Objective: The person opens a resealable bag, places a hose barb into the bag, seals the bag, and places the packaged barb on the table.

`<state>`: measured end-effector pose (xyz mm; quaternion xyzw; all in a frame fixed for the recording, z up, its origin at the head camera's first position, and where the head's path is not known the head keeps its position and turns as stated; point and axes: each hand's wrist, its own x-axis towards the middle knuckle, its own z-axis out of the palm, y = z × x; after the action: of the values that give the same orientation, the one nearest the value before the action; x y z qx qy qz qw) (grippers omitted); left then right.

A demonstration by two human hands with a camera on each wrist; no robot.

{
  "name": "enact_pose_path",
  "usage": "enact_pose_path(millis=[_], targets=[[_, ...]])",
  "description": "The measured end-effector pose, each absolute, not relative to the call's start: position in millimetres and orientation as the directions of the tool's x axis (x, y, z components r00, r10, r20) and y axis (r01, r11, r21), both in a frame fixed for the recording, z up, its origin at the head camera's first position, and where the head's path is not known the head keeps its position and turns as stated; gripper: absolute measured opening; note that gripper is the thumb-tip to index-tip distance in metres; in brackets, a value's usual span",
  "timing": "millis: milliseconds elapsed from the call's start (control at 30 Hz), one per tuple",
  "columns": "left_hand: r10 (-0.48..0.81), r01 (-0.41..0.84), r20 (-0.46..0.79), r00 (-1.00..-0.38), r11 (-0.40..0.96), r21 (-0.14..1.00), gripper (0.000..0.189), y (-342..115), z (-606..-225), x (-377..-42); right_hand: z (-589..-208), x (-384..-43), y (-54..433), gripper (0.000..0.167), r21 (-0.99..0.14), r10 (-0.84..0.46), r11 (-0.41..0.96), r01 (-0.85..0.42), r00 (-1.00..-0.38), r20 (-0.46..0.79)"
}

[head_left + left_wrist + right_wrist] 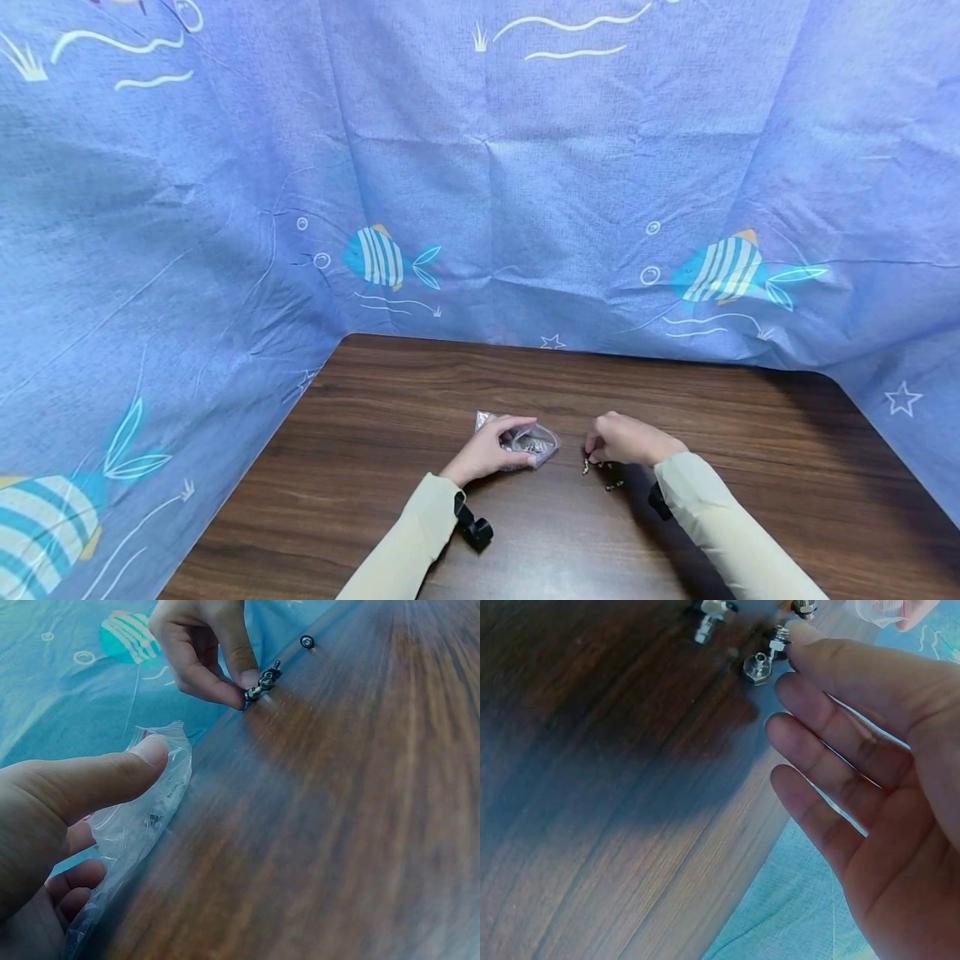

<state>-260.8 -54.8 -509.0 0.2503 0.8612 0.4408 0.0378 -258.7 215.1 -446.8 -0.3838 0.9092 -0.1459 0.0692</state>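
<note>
My left hand point(491, 450) holds a clear zip-lock bag point(546, 442) by its side, thumb over the rim and fingers behind, with the mouth spread. Small shiny metal pieces point(534, 447) show inside the bag. To the right of it, my right hand point(626, 438) reaches down to the tabletop, where thumb and forefinger pinch a small metal fitting point(253, 693). Its other fingers are loosely bent in the right wrist view. Beside those fingertips lie more fittings point(757, 669) with hex nuts, and another fitting point(714, 610) sits a little farther off.
The work lies on a dark brown wood-grain table point(405, 375). Blue cloth point(555, 200) with printed fish hangs along its back and left side. A black strap with a small camera point(474, 527) is on the left wrist.
</note>
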Motion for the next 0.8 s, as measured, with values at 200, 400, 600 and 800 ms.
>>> enact_pose_path(millis=[200,400,600,800], targets=[[0.47,0.409,0.167,-0.867,0.479,0.777,0.06,-54.9,-507.8,-260.4,-446.9,-258.9,215.3,0.004,-0.317,-0.714,0.668,-0.674,-0.7,-0.018],[0.467,0.392,0.149,-0.872,0.481,0.784,0.06,-54.7,-508.4,-261.0,-447.8,-258.7,215.4,0.006,-0.307,-0.717,0.663,-0.683,-0.697,0.002],[0.468,0.384,0.143,-0.872,0.475,0.792,0.06,-54.5,-508.9,-260.7,-448.8,-258.0,215.2,0.011,-0.285,-0.731,0.648,-0.706,-0.682,0.027],[0.468,0.384,0.144,-0.872,0.472,0.793,0.06,-55.0,-508.1,-260.1,-448.7,-257.2,214.7,0.013,-0.271,-0.731,0.648,-0.712,-0.681,0.039]])
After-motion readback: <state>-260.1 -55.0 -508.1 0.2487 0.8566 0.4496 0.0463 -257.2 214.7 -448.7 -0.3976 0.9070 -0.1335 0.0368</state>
